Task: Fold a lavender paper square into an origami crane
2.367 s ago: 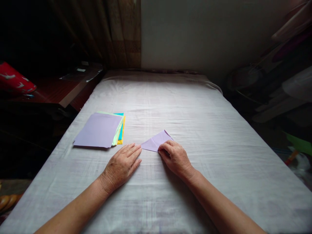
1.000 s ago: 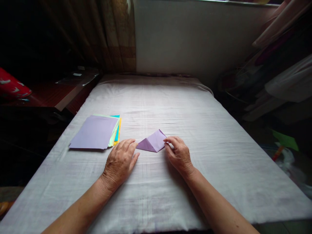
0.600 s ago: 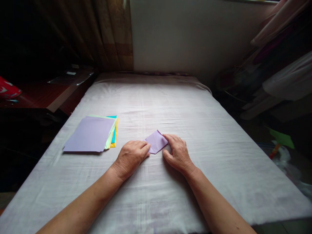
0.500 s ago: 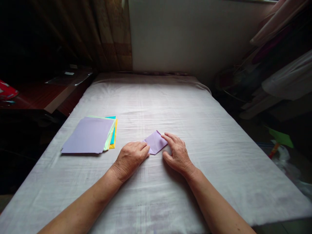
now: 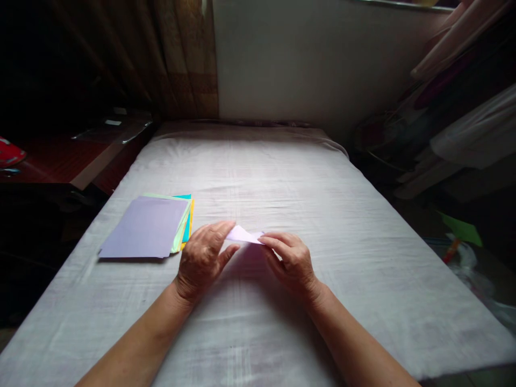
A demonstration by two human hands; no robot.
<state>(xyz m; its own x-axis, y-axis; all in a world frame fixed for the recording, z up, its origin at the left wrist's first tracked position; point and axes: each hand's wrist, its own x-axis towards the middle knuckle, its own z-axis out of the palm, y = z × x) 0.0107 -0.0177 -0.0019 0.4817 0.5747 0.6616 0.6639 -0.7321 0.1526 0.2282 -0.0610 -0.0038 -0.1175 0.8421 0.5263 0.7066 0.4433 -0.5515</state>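
Observation:
A small folded piece of lilac paper [image 5: 242, 235] is raised a little off the bedsheet, tilted so that it looks thin and pale. My right hand [image 5: 291, 259] pinches its right end between thumb and fingers. At the paper's left end is my left hand [image 5: 204, 257], its fingertips at or against the edge and its thumb held apart below. Whether those fingertips press on the paper I cannot tell. A shadow lies on the sheet beneath the paper.
A stack of coloured paper [image 5: 141, 228], lilac on top with green, blue and yellow edges showing, lies left of my hands on the white bedsheet [image 5: 258, 177]. A dark wooden table [image 5: 60, 161] stands at the left. Clothes [image 5: 471, 134] hang at the right.
The folded paper has come up off the sheet and tilted. My right fingers have closed on its right end. My left hand has shifted left, its thumb now parted from the fingers.

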